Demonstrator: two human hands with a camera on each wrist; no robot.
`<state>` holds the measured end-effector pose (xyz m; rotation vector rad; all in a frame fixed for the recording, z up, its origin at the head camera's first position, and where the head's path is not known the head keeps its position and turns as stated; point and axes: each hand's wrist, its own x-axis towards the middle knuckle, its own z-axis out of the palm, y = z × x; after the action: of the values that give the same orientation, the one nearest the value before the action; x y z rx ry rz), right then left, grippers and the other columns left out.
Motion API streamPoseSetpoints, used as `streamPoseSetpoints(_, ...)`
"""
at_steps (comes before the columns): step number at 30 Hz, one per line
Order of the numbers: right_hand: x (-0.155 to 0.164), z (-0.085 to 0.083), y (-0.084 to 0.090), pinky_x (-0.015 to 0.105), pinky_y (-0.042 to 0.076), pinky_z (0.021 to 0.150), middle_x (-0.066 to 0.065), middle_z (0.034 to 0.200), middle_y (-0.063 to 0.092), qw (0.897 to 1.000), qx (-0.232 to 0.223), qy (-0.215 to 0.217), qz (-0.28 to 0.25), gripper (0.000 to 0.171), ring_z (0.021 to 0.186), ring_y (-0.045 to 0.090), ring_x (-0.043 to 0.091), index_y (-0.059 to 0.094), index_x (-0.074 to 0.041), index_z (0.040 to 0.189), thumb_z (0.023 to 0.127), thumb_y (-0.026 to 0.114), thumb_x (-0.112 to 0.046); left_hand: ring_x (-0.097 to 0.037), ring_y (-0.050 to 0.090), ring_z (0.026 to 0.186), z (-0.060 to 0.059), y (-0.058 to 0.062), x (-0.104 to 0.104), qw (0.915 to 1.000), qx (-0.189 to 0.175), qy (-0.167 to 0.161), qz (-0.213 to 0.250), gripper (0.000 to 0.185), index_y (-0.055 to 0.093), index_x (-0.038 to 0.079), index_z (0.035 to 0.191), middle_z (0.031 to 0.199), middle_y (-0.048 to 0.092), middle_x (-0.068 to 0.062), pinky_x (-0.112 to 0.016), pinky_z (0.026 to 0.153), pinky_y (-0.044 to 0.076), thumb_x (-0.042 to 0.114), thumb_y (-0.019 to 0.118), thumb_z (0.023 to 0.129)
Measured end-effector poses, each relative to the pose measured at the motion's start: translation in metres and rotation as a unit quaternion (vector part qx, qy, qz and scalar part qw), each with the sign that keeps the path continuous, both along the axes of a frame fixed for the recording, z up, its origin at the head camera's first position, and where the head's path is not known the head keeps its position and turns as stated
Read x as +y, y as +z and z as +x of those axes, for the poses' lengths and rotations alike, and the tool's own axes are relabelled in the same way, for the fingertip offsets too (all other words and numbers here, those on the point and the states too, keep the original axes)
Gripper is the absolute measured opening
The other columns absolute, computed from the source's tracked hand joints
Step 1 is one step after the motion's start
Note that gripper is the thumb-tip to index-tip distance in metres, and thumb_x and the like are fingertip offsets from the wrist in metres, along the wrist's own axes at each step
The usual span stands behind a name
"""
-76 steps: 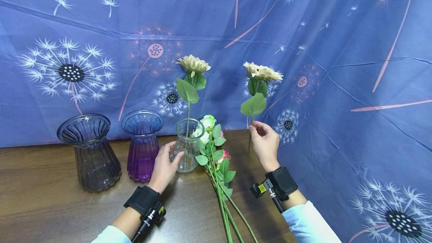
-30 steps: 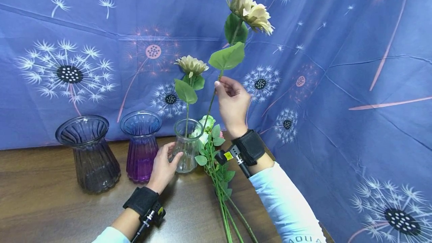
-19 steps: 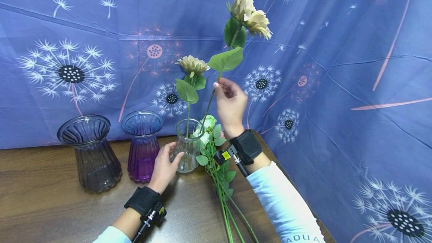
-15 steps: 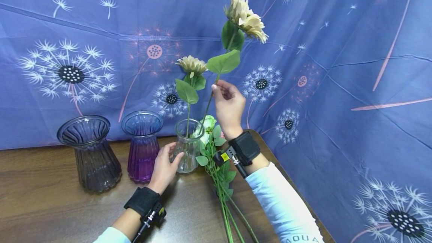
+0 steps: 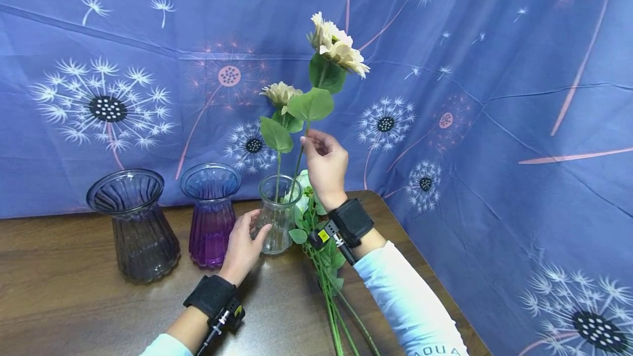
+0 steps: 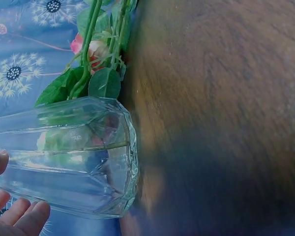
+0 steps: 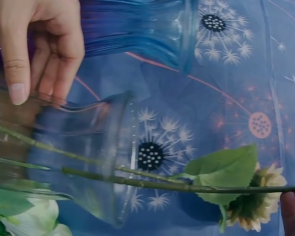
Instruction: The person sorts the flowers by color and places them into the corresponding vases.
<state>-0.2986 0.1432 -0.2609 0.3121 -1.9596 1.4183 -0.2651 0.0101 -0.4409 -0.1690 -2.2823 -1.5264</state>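
My left hand [image 5: 243, 247] holds the side of a clear glass vase [image 5: 279, 228], thumb and fingers at its left. My right hand [image 5: 326, 168] pinches the green stem of a cream, sunflower-like flower [image 5: 338, 48] between thumb and fingertips, just under its lower leaf. That flower leans right above the vase. In the right wrist view, the lower end of the held stem [image 7: 152, 184] lies inside the vase mouth, above the base. A second cream flower [image 5: 281, 95] stands in the same vase, partly overlapped by the held one's leaf.
Left of the clear vase stand a blue-purple glass vase [image 5: 211, 218] and a larger dark grey one [image 5: 135, 229]. Several roses with long green stems [image 5: 332, 306] lie on the wooden table [image 5: 277, 312] to the right. A blue dandelion-print cloth [image 5: 163, 32] hangs behind.
My right hand has brought the flower from the right to over the clear vase, then lowered it left and down, its stem entering the mouth. The left hand has stayed at the vase.
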Motion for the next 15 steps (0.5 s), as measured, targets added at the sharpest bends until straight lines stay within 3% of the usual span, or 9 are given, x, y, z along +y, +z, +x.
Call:
streamPoseSetpoints(6,-0.001,-0.003,-0.013,0.025,0.051,0.066,0.016,0.088,0.069,0.999,-0.016,-0.016,0.029,0.022,0.076,0.064,0.026,0.068,-0.001,0.104,0.088,0.065,-0.014,-0.035,0.055,0.112,-0.001,0.0,0.0,0.9999,-0.004,0.003,-0.009,0.045,0.049,-0.005,0.126,0.117,0.055,-0.023,-0.044,0.096,0.049,0.014,0.065,0.088)
streamPoseSetpoints(15,0.0,-0.004,-0.037,0.032,0.055,0.069,0.016,0.087,0.069,0.999,-0.045,-0.011,0.023,0.021,0.078,0.066,0.027,0.068,-0.001,0.103,0.087,0.066,-0.015,-0.034,0.054,0.113,-0.002,-0.001,0.0,0.9995,-0.017,0.003,-0.025,0.044,0.048,-0.003,0.127,0.119,0.054,-0.022,-0.044,0.096,0.049,0.015,0.063,0.09)
